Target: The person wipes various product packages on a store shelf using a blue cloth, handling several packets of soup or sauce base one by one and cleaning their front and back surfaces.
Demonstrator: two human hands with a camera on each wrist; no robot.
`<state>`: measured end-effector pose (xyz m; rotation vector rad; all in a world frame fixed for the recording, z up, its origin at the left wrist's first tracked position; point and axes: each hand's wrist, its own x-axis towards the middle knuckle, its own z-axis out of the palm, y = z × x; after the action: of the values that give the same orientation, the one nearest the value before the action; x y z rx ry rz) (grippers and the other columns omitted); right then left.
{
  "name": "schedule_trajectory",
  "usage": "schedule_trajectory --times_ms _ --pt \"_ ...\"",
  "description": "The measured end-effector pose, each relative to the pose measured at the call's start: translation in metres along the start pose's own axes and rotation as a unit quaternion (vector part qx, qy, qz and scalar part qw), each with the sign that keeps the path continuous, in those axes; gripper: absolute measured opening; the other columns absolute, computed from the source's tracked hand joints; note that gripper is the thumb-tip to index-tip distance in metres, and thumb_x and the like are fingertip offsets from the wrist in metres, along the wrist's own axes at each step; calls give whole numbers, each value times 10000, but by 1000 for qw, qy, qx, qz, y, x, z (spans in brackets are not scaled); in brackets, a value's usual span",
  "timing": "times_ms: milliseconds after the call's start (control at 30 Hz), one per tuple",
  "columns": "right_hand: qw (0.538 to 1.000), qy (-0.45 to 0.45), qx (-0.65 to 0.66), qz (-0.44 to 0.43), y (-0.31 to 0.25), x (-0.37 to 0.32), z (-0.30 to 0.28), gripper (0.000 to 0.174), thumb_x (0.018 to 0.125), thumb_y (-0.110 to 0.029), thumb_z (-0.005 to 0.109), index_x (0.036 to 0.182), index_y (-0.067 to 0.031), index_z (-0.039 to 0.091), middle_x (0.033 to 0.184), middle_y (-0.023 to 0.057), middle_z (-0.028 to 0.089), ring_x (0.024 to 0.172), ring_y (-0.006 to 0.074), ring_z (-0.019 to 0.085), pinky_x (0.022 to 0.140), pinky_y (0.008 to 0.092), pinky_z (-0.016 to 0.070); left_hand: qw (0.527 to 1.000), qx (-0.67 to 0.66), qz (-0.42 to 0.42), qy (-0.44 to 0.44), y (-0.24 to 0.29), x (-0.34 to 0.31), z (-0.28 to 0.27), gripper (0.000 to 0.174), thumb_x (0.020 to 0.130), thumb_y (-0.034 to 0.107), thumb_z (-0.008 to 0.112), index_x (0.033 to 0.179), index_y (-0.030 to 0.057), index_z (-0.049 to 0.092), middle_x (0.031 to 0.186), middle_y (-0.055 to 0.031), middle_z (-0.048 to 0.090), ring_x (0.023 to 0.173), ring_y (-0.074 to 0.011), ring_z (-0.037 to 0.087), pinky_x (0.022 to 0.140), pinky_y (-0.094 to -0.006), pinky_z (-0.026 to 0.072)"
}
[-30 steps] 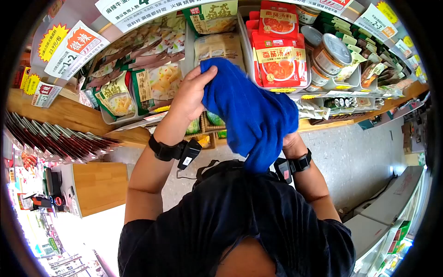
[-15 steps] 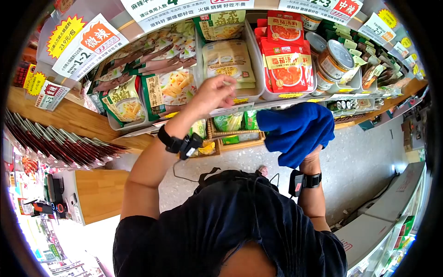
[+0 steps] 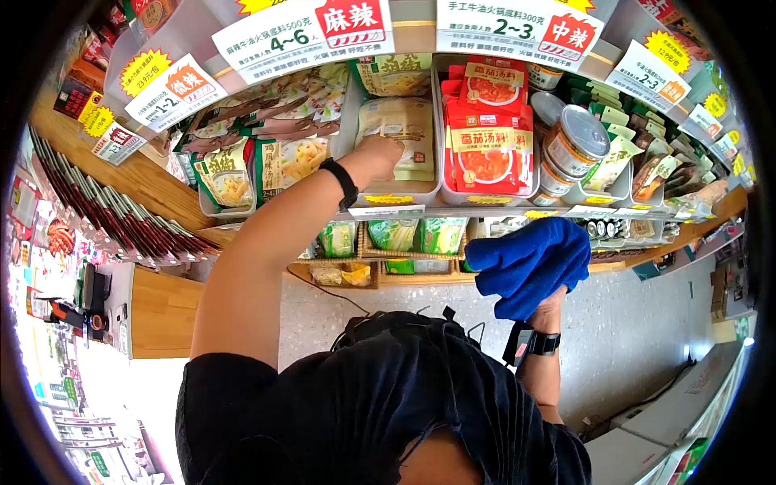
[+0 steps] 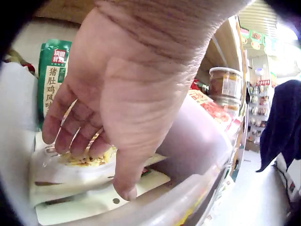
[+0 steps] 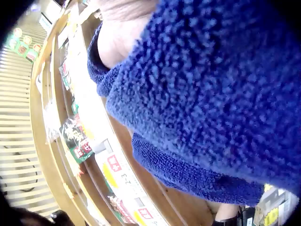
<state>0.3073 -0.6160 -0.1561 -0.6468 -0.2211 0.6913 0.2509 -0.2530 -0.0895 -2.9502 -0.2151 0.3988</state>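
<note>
My left hand [image 3: 377,158] reaches into a grey bin [image 3: 439,179] and hovers low over a tan food packet [image 3: 414,136]. In the left wrist view its fingers are loosely bent with the fingertips right at the packet's face, and the thumb stands apart near the edge of a pale packet [image 4: 101,197] underneath. My right hand [image 3: 551,302] grips a bunched blue towel [image 3: 529,260] out in front of the shelf. The towel covers most of the fingers, and its fluffy folds fill much of the right wrist view.
Red tomato soup packets [image 3: 483,152] and stacked cans [image 3: 577,141] stand right of the bin. Chicken soup packets [image 3: 293,158] lie left of it. Price cards [image 3: 301,36] hang along the upper shelf edge, and baskets [image 3: 412,250] of green packets sit below.
The left hand has let go of the towel and moved forward into the bin of tan packets. The right hand has carried the towel rightward, away from the left hand.
</note>
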Motion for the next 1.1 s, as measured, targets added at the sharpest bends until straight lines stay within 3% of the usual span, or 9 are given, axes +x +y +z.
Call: schedule_trajectory --times_ms 133,233,400,567,667,867,967,1033,1100 --pt "999 -46 -10 -19 -18 -8 -3 519 872 -541 351 1057 -82 507 996 116 578 903 255 559 826 410 469 986 118 -31 -112 14 24 -9 282 688 244 697 930 102 668 959 -56 647 906 -231 615 696 -363 506" --pt "999 -16 12 -28 -24 -10 -10 518 868 -545 358 1054 -87 511 990 111 580 901 250 560 819 406 471 983 160 -49 -82 19 34 3 243 731 198 641 956 109 665 972 -40 647 916 -227 615 700 -354 505" --pt "999 24 37 3 -32 -17 -18 531 857 -551 376 1063 -78 505 989 116 580 902 250 559 814 389 473 997 -6 -73 -4 8 14 -33 201 696 103 554 856 29 651 903 -160 627 847 -309 608 690 -399 491" --pt "998 -39 45 26 -30 -13 -12 575 850 -556 388 1115 -53 480 1028 132 574 927 257 557 828 381 468 966 -78 -53 240 -20 -30 -77 173 764 125 501 859 8 587 841 -198 596 775 -352 586 676 -431 454" --pt "995 -78 41 48 -30 -5 15 597 847 -556 396 1139 -41 466 1040 141 571 934 260 558 830 380 467 924 -173 -72 334 -16 -64 -103 168 785 185 527 826 31 580 781 -172 601 699 -312 584 611 -405 456" --pt "971 -207 -117 -37 -19 18 65 624 843 -522 436 1192 -5 426 1071 166 558 951 268 558 835 380 461 879 -382 -29 283 31 -150 -128 204 836 199 551 789 5 508 649 -66 492 515 -102 435 462 -290 343" --pt "939 -215 -236 -129 -7 14 98 568 838 -479 451 1159 -11 450 1034 161 567 917 269 565 806 373 466 830 -488 3 269 47 -165 -122 182 867 188 531 785 26 511 702 10 502 609 -36 430 534 -213 354" --pt "869 -226 -369 -238 4 4 126 530 836 -451 461 1138 -15 465 1009 157 573 894 269 571 786 368 469 704 -665 37 247 67 -167 -122 165 878 194 524 842 34 538 734 22 526 658 -26 453 583 -194 372" --pt "743 -245 -516 -349 18 1 152 493 833 -422 472 1116 -19 481 984 153 580 871 270 576 767 364 472 583 -778 42 228 93 -163 -121 213 904 220 495 997 41 564 838 18 572 725 -24 497 636 -172 399"
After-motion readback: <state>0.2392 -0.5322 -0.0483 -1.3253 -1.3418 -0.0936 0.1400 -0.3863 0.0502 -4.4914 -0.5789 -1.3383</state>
